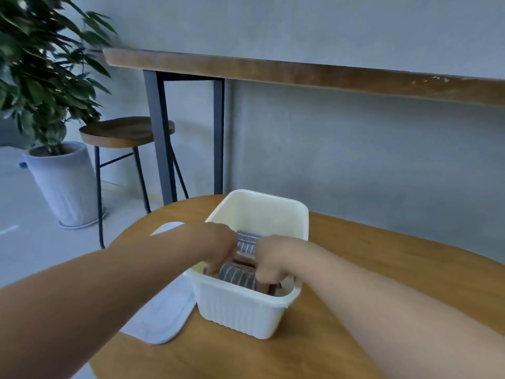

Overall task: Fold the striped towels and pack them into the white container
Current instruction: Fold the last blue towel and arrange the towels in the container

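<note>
Hands: my left hand (218,242) and right hand (270,258) reach into the container (240,307), fingers curled down on towels (239,274).
Lid (164,315): at container's 9 o'clock.

I see a grey wall (355,160) running behind a long wooden counter (273,69) on dark metal legs (161,138). Beside those legs stands a round wooden stool (125,131), and further left a leafy plant (41,64) in a white pot (65,184) on the pale floor (24,236). Nearest me is a round wooden table (382,255). The light is dim and bluish.
</note>
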Motion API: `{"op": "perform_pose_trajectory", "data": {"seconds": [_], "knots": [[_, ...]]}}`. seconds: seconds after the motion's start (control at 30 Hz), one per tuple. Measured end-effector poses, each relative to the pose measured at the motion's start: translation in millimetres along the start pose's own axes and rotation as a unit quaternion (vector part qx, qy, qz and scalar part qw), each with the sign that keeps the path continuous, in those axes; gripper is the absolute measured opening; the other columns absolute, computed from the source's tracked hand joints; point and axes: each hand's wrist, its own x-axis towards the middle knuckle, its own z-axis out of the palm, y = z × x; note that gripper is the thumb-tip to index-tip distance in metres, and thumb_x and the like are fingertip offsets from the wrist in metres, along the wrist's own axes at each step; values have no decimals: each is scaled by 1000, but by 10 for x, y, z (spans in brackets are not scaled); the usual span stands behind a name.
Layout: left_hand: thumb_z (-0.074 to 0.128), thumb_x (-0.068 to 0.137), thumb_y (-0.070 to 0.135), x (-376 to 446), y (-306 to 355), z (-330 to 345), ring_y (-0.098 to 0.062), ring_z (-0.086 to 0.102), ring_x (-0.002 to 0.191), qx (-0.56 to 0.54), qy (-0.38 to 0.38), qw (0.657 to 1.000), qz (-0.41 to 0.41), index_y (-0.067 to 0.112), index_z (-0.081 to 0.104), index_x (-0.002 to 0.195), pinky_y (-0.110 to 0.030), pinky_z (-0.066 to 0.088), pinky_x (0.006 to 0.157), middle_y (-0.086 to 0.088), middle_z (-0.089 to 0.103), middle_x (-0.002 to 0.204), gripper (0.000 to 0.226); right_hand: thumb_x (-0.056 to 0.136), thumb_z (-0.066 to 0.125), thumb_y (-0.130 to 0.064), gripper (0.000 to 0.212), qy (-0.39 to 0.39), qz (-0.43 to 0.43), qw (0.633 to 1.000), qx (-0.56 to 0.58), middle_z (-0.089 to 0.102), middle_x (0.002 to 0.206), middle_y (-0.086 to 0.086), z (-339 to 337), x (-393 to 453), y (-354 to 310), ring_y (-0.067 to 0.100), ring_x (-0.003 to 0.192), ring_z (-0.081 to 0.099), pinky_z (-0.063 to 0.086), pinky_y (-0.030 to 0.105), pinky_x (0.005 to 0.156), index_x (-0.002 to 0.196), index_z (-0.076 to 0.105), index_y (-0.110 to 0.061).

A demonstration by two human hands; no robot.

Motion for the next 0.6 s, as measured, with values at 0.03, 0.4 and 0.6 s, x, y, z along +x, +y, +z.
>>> {"op": "perform_pose_trajectory", "data": {"seconds": [0.03,0.4,0.6], "knots": [[69,83,19,70,41,57,-21,56,93,24,-12,1000,7,16,61,120,-28,43,81,-3,64,107,38,84,63,-19,30,-24,-1,1000,-15,51,64,3,51,69,-47,19,60,48,41,29,58,58,49,-13],[60,87,13,363,127,326,-14,44,56,-8,-39,999,12,7,64,110,-30,40,68,0,43,66,24,95,54,-13,18,-127,-10,989,-76,45,75,4,297,457,-182,19,68,44,37,29,59,100,64,0],[60,88,16,260,98,237,-23,53,68,-50,-17,998,20,4,67,103,-32,43,71,-5,54,70,20,92,57,-21,20,-96,-1,993,-64,46,67,2,231,329,-151,19,67,47,40,32,72,79,62,-6]]}}
